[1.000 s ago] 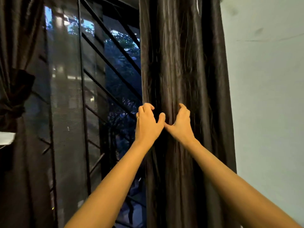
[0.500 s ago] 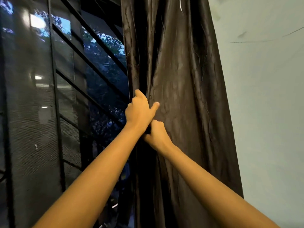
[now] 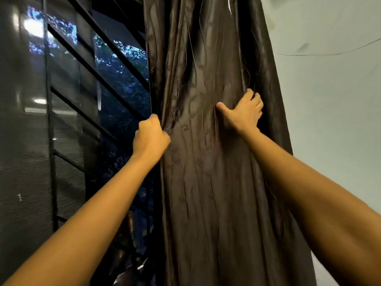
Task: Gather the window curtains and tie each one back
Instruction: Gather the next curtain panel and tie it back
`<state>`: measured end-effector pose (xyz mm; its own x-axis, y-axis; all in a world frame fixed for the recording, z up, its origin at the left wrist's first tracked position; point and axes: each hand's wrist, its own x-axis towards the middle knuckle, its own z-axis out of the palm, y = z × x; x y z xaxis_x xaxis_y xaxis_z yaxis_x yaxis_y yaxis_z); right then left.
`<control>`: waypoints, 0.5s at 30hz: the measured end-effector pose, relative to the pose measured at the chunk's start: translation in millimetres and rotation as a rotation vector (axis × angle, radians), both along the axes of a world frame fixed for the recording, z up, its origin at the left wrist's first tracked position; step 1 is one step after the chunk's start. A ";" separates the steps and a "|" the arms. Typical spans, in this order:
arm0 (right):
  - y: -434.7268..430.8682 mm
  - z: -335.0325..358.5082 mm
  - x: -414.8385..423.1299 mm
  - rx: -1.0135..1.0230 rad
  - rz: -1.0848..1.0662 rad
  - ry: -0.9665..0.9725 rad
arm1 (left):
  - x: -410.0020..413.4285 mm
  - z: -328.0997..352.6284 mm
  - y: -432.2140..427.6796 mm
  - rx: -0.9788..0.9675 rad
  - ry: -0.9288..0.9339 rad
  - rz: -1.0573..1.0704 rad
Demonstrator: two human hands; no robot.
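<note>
Now the dark brown curtain (image 3: 206, 182) is seen hanging in the middle, between the window (image 3: 115, 83) on the left and the pale wall (image 3: 329, 120) on the right. Its left edge is held tight by the left hand (image 3: 151, 139), whose grip is closed into a fist around the cloth. Farther right and a little higher, a fold is grabbed by the right hand (image 3: 244, 114); its fingers are curled into the cloth and the thumb (image 3: 223, 107) is stuck out sideways.

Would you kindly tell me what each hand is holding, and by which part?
Both hold the dark curtain. The left hand grips its edge beside the window; the right hand grips a fold nearer the wall.
</note>
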<state>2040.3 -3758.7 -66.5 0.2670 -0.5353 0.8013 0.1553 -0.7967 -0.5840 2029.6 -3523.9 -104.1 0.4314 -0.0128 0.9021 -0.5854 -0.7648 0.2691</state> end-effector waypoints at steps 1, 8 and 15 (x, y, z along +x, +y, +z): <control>-10.0 6.9 2.3 0.040 0.097 0.026 | -0.9 3.7 -1.9 -0.004 -0.004 0.009; -17.2 31.0 16.3 -0.039 0.446 -0.037 | 2.3 44.7 -21.8 -0.086 -0.033 0.010; 55.2 53.2 8.3 -0.406 0.600 -0.199 | 4.6 78.3 -18.9 -0.099 -0.091 0.089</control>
